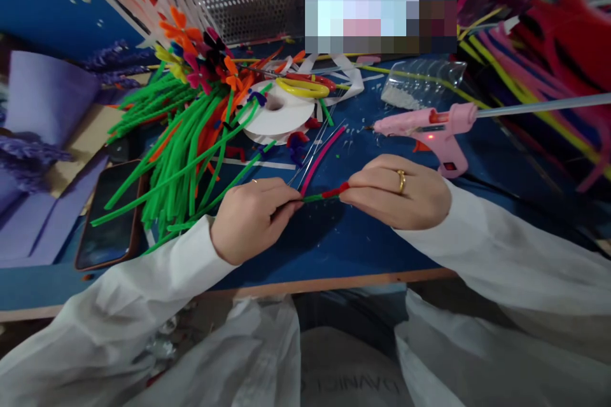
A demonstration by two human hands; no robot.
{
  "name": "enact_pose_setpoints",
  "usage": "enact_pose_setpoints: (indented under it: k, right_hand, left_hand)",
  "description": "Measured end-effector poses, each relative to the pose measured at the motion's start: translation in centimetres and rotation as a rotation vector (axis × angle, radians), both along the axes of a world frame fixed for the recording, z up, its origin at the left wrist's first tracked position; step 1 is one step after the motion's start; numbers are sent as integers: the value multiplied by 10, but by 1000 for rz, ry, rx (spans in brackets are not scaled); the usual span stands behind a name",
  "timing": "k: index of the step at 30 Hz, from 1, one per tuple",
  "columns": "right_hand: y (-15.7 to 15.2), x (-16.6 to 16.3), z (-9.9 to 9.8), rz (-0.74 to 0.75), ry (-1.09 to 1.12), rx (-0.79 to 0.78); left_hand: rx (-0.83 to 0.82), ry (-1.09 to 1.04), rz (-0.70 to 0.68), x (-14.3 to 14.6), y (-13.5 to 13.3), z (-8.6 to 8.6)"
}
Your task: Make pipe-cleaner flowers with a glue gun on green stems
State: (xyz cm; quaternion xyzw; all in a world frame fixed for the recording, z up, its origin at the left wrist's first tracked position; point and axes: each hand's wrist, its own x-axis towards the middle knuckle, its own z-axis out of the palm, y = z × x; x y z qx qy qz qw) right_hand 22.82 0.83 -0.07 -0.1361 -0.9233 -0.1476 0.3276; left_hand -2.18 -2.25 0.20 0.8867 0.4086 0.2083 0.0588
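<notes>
Between my two hands, just above the blue table, stretches a thin green pipe cleaner (312, 198) with a red fuzzy piece (335, 190) at its right part. My left hand (258, 213) pinches the green end, fingers closed. With fingertips pressed together, my right hand (401, 194) grips the red end. A magenta pipe cleaner (322, 161) slants up from beside my left fingertips, and thin wires lie along it; whether my left hand touches them I cannot tell. Close above my right hand lies a pink glue gun (442, 130) with a lit indicator and a clear glue stick in its back.
Green pipe cleaners (176, 165) are heaped at left, near a phone (112, 213) and purple wrapping paper (48, 92). A white ribbon spool (277, 111) with yellow-handled scissors (303, 88) on it stands behind my hands. Colourful pipe cleaners (548, 76) lie at right, past a clear plastic tray (420, 82).
</notes>
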Motion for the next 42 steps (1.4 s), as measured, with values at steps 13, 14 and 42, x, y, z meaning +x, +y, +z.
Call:
enact_pose_setpoints:
  k: [13,14,42]
  right_hand:
    - [-21,-3,1,-43,58,40]
    - [-20,-3,3,-30,71,25]
    - [-21,-17,2,-120,328,-1128]
  left_hand:
    - [494,95,40,-1,-14,7]
    - [512,106,42,-2,-14,7]
    - [444,-5,40,3,-18,5]
